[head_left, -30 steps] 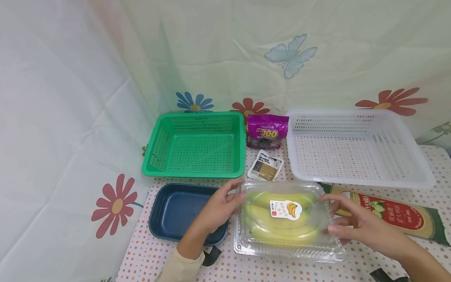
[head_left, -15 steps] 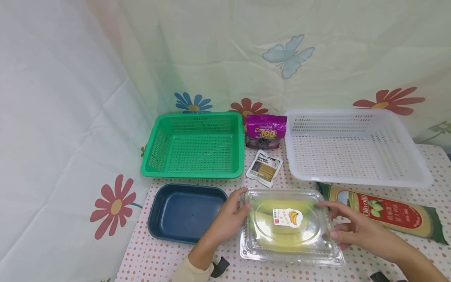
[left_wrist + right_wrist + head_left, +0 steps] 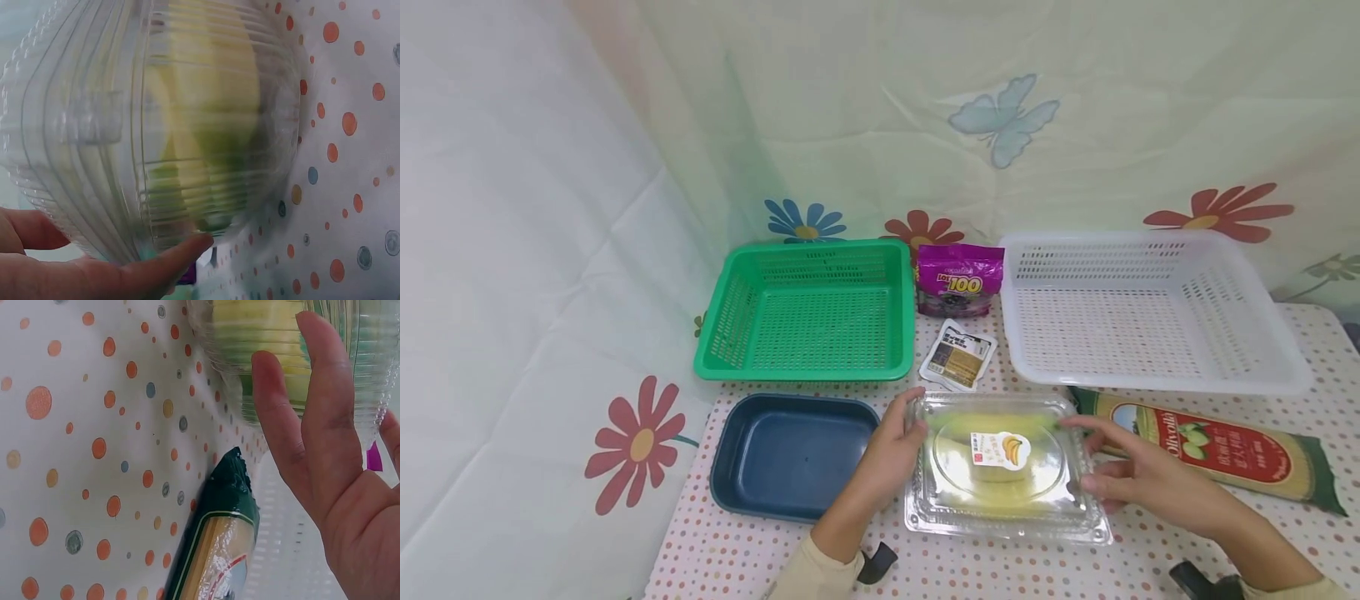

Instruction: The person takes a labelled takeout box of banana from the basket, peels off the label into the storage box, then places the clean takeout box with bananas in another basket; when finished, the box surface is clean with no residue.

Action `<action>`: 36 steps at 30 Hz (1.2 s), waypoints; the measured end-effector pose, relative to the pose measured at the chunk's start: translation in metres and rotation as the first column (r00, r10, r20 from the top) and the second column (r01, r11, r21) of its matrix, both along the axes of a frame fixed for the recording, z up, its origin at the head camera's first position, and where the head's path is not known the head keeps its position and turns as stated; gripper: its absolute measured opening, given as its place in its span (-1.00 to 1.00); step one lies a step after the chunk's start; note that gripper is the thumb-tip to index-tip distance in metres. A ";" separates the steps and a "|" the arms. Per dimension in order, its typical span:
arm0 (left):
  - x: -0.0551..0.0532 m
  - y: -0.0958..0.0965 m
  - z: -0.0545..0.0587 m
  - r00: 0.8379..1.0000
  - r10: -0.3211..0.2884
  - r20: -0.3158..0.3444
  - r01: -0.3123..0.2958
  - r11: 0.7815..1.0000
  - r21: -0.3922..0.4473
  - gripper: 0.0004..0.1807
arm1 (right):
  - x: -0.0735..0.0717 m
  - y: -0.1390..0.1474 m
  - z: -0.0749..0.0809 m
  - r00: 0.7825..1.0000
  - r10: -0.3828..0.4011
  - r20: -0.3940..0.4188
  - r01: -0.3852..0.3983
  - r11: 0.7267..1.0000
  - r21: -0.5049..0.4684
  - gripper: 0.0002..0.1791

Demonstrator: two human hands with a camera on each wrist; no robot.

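The left hand [image 3: 889, 448] and right hand [image 3: 1146, 477] hold the banana box [image 3: 992, 493] by its ends, just right of the blue tub [image 3: 793, 467] (whether lifted, I cannot tell). Two-handed handling seems underway; the next move calls for even, gentle pressure.

A clear ribbed plastic box [image 3: 94, 119] looms beside the white surface [image 3: 350, 187], dotted in orange, blue and ochre; whether the box's base touches the surface cannot be told; yellow bananas [image 3: 215, 69] show, slightly blurred, through its wall, their green ends towards the edge nearest the left grip [image 3: 94, 275]; one straight finger [image 3: 169, 259] runs along that edge, its tip at the ribbed wall, while another part of the grip meets the ridged rim; just past the fingertip peeps a purple scrap [image 3: 189, 274], too hidden to name.
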State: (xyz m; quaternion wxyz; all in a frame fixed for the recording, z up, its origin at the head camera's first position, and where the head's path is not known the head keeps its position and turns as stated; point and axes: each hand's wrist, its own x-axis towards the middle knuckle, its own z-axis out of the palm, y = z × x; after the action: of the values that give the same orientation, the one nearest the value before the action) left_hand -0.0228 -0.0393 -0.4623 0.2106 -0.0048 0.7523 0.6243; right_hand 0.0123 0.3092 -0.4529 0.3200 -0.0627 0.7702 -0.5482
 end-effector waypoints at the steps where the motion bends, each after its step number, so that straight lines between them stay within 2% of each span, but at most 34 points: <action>1: -0.001 0.000 -0.001 1.000 0.004 0.004 -0.004 1.000 0.004 -0.44 | -0.001 0.000 0.000 1.000 0.004 -0.005 -0.004 1.000 -0.010 -0.20; 6: -0.004 0.002 -0.003 1.000 0.006 -0.009 -0.007 1.000 -0.026 -0.40 | -0.004 -0.002 -0.003 1.000 0.010 -0.014 -0.010 0.999 -0.036 -0.22; 16: -0.011 0.005 -0.008 0.996 -0.034 -0.085 0.024 0.994 -0.109 -0.32 | -0.011 -0.006 -0.008 0.998 -0.050 0.034 0.050 0.999 0.000 -0.17; 23: -0.013 0.005 -0.010 0.981 -0.113 -0.160 0.084 0.981 -0.174 -0.20 | -0.011 -0.005 -0.010 0.999 -0.048 0.010 0.048 0.998 -0.028 -0.15; 30: -0.013 0.004 -0.012 0.965 -0.160 -0.209 0.113 0.969 -0.221 -0.15 | -0.013 -0.007 -0.008 0.998 -0.052 0.030 0.052 0.999 0.014 -0.16; 33: -0.012 0.004 -0.010 0.956 -0.184 -0.229 0.128 0.962 -0.240 -0.17 | -0.013 -0.007 -0.004 1.000 -0.020 0.003 0.020 0.999 0.033 -0.17; 36: -0.012 0.004 -0.009 0.946 -0.210 -0.246 0.143 0.954 -0.265 -0.21 | -0.013 -0.008 0.005 0.993 0.044 -0.111 -0.032 0.994 0.109 -0.17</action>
State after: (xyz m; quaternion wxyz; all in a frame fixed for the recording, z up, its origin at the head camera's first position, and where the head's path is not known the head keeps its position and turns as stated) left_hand -0.0344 -0.0351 -0.4713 0.1587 0.1227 0.8422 0.5004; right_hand -0.0009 0.3013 -0.4484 0.2889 -0.0912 0.8140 -0.4956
